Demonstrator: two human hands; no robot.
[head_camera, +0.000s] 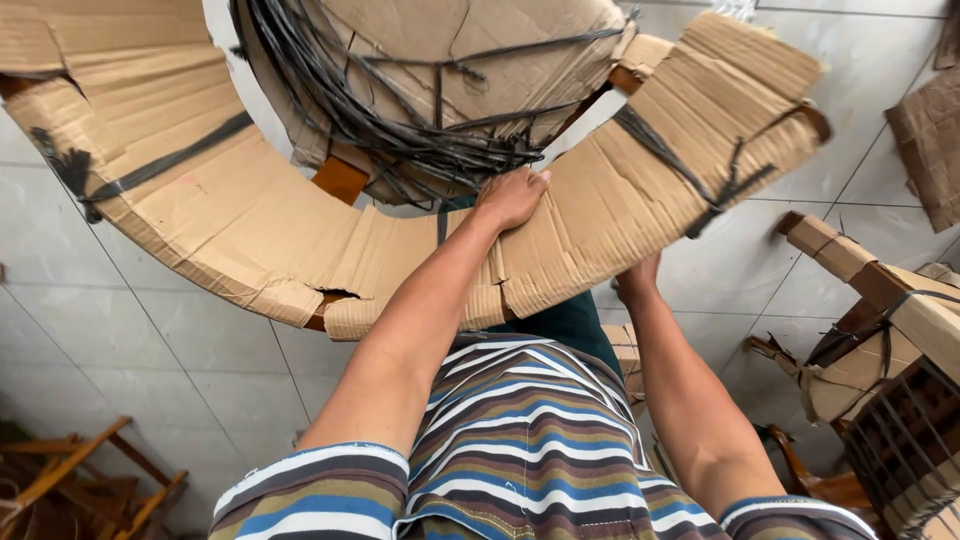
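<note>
1. Cardboard ring (250, 215): curved corrugated wrap, creased and torn, bound with black strapping (165, 160); held up before the chest.
2. Left hand (512, 195): fingers curled over the ring's inner edge, gripping it.
3. Right hand (637, 280): under the ring's lower edge, mostly hidden; grip cannot be told.
4. Loose black straps (400, 120): tangled inside the ring.
5. Cardboard-wrapped wooden frame (880, 290): right, on pale floor tiles (150, 340).

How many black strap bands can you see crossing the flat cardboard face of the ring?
2 clearly: one black strap on the ring's left side, another black strap on its right, frayed at the end. The left hand and arm cover the middle, so more may be hidden.
</note>
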